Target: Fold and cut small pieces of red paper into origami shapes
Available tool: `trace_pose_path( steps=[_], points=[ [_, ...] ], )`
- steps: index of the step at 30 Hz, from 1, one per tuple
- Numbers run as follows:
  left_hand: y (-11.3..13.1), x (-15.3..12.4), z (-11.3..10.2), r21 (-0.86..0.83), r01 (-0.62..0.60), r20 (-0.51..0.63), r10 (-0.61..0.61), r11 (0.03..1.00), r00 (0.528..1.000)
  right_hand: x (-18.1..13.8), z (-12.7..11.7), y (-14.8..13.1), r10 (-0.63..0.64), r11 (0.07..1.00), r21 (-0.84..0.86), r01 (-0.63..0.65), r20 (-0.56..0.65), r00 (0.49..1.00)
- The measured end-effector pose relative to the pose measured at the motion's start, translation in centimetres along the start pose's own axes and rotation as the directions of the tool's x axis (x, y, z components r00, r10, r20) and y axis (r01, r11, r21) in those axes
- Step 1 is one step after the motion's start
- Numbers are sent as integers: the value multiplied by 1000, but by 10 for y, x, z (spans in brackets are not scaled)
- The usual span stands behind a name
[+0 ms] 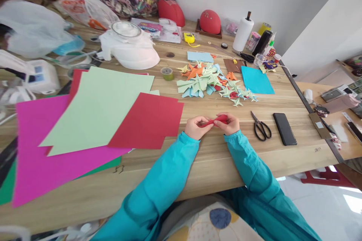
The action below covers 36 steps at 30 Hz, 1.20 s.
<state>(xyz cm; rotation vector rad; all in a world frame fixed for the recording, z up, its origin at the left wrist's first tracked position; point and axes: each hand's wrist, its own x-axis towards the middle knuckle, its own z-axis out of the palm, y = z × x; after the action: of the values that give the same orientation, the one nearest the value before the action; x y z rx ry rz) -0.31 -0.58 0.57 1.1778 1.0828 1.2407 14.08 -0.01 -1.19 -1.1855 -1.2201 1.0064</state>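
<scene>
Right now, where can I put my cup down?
Bare wood lies along the table edge below the scissors and phone. The paper sheets cover the left; folded shapes crowd the middle.

You are wearing a teal long-sleeved top, its smooth fabric creasing along both arms. The left sleeve point(158, 184) is running in from seven o'clock, the right sleeve point(249, 169) from five o'clock, both cuffs ending snugly at your wrists.

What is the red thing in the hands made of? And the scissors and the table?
The red piece looks like thin matte paper: it is creased and folded between both hands. The scissors seem to have dark metal blades and black, probably plastic, handles. The table shows pale wood grain, possibly a laminate.
</scene>
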Motion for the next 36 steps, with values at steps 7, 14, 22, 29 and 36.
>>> trace_pose_path(
  steps=[7,14,22,29,36],
  points=[
    [2,2,-2,-12,68,-6,-68,998,998,1,0,0,-8,999,-49,8,-9,1000],
    [2,3,0,-104,143,28,-141,984,990,1,-2,-8,33,999,40,-36,78,996],
    [6,4,-2,-180,195,103,-179,964,978,1,-8,-17,54,996,52,-69,238,970],
    [3,3,-3,-162,156,126,-137,974,983,6,-11,-15,19,999,40,-30,245,969],
    [3,3,-3,-162,159,113,-142,974,983,5,-11,-12,32,999,35,-41,210,977]
  ],
)
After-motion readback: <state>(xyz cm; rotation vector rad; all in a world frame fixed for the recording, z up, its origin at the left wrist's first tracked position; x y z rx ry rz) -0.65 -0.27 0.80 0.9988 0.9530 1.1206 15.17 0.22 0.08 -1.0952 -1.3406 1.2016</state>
